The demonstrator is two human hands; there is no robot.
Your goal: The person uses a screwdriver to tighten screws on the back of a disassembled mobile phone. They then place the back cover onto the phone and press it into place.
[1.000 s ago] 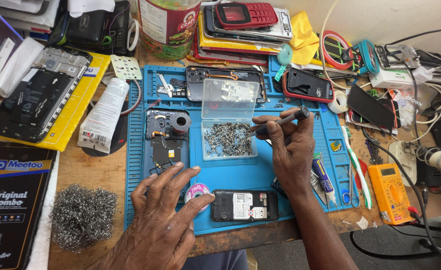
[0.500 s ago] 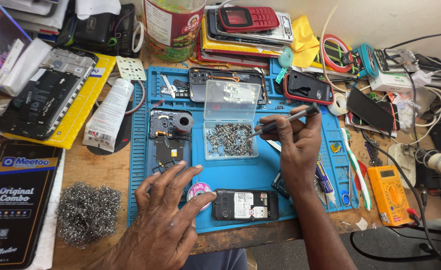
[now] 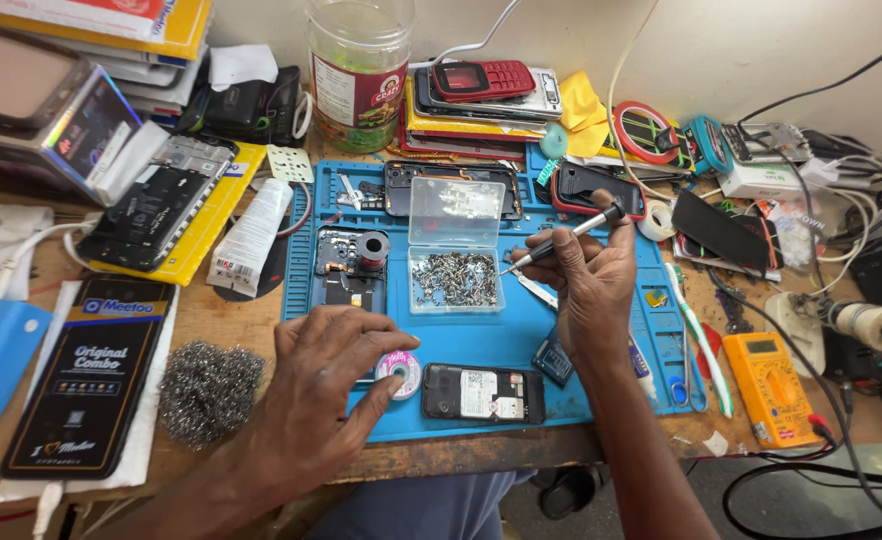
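Right hand pinches screwdriver, tip lower-left at screw box edge, axis running up-right | left hand flat, fingers spread, empty, beside solder reel and phone, which lies crosswise | since earlier: tip lowered nearer the screws; left hand unmoved.

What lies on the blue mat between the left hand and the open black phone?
In the head view, a small round solder reel lies between the left hand and the open black phone, on the blue mat.
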